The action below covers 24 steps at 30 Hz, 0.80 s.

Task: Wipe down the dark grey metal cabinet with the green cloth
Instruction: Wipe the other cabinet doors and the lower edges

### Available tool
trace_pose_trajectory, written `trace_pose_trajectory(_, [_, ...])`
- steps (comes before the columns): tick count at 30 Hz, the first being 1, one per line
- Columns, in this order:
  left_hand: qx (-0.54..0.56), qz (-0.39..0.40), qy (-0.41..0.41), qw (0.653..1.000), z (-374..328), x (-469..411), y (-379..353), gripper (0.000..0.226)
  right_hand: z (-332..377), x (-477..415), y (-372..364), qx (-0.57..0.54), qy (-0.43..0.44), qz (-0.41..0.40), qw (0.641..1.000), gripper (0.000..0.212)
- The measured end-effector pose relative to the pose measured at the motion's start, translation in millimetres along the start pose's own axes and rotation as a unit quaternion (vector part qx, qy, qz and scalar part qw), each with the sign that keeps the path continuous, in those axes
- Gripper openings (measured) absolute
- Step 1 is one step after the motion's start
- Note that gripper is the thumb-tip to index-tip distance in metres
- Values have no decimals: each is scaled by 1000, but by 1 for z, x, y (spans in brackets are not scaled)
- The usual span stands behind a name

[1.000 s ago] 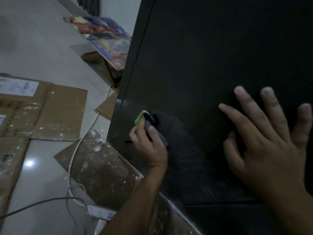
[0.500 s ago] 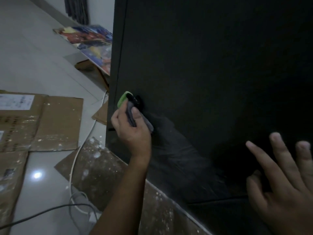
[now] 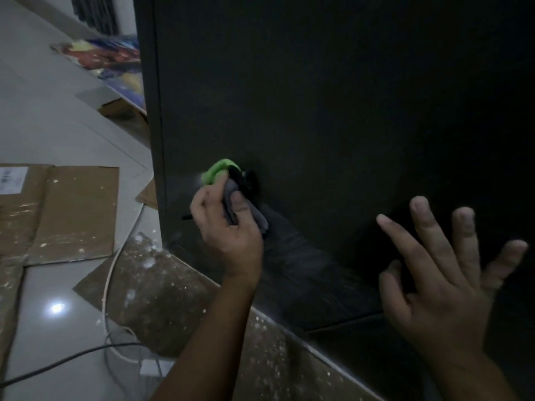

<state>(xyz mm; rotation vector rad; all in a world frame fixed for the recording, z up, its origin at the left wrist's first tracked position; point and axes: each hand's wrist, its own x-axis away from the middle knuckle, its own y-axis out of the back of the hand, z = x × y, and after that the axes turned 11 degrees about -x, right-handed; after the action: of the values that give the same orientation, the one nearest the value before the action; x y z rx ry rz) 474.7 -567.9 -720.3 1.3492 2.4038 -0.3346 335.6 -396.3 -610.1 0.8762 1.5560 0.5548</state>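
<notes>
The dark grey metal cabinet (image 3: 333, 111) fills the right and upper part of the view, its left edge running down the middle left. My left hand (image 3: 228, 227) grips the bunched green cloth (image 3: 217, 172) and presses it against the cabinet's face near that left edge, low down. A grey part of the cloth hangs under my fingers. My right hand (image 3: 443, 273) is at the lower right with fingers spread, flat on or just off the cabinet face; I cannot tell which. Faint wipe streaks show on the panel between my hands.
Flattened, paint-speckled cardboard (image 3: 58, 209) lies on the pale tiled floor at left, and another sheet (image 3: 162, 296) sits along the cabinet's base. A white cable (image 3: 111, 273) and a dark cable (image 3: 58, 360) cross the floor. A colourful picture (image 3: 113, 62) leans behind the cabinet.
My left hand with the cloth has slid from the cabinet's left edge a little to the right along the panel. My right hand is back higher in view, fingers still spread.
</notes>
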Motion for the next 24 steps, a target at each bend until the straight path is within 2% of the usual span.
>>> trace_pose_trajectory(5, [-10, 96, -96, 991, 0, 64, 3, 24, 0, 1, -4, -4, 2, -8, 1000, 54])
trace_pose_trajectory(9, [-48, 211, -181, 959, 21, 109, 18, 30, -2, 3, -6, -10, 9, -12, 1000, 49])
trace_pose_trajectory(11, [-49, 256, -172, 950, 31, 122, 26, 31, -3, 4, -7, -29, 4, -13, 999, 47])
trace_pose_trajectory(13, [-33, 282, -116, 952, 30, 127, 31, 28, -3, 4, -8, -39, 0, -15, 999, 48])
trace_pose_trajectory(15, [-3, 252, -46, 967, 19, 123, 29, 25, -4, 4, -7, -31, 3, -18, 999, 49])
trace_pose_trajectory(18, [6, 148, 14, 989, -1, 102, 15, 27, -4, 1, -4, -8, 12, -19, 1000, 49])
trace_pose_trajectory(21, [6, 97, 19, 995, -9, 92, 1, 27, -1, 1, -5, -9, 7, -13, 1000, 53])
trace_pose_trajectory(24, [-17, 112, -29, 993, -7, 112, -1, 25, 1, 7, -10, -9, 5, 0, 1000, 58])
